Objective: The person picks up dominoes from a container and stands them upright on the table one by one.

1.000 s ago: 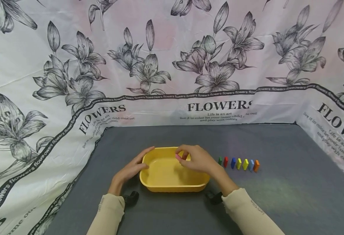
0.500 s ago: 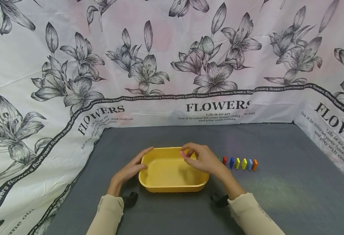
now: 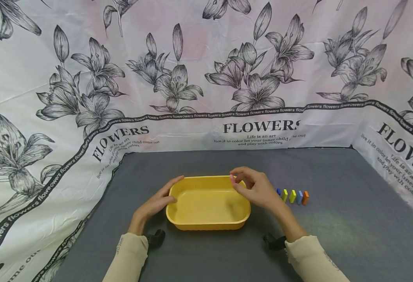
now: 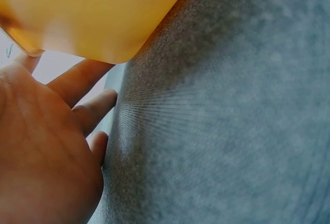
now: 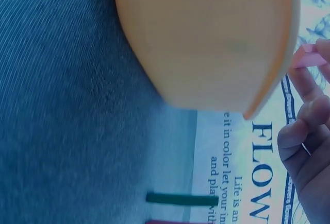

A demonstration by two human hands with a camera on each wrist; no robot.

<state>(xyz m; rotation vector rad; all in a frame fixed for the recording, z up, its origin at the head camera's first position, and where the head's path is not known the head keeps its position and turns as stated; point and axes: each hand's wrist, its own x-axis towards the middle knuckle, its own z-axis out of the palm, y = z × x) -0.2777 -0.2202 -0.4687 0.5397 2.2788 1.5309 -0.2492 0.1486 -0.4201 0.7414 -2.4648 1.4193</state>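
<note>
A yellow plastic tub (image 3: pixel 206 201) sits on the grey tabletop in the head view. My left hand (image 3: pixel 157 202) holds its left end, thumb over the rim and the other fingers along the outer wall. In the left wrist view, the fingers (image 4: pixel 85 80) reach behind the tub's wall. My right hand (image 3: pixel 255 188) pinches a small pink domino block (image 3: pixel 232 179) between thumb and fingertips, over the tub's far right corner. The right wrist view shows the pink domino block (image 5: pixel 309 56) just beyond the rim.
Right of the tub stands a row of domino blocks: blue (image 3: pixel 278 192), two yellow (image 3: pixel 292 196), light blue (image 3: pixel 299 197) and orange (image 3: pixel 305 197). A green block (image 5: pixel 183 199) shows in the right wrist view. A flower-printed cloth (image 3: pixel 192 133) hangs behind the table.
My right hand has moved right with the pink domino block, from above the tub's inside to its far right corner, now covering the green and red blocks. The left hand stays put.
</note>
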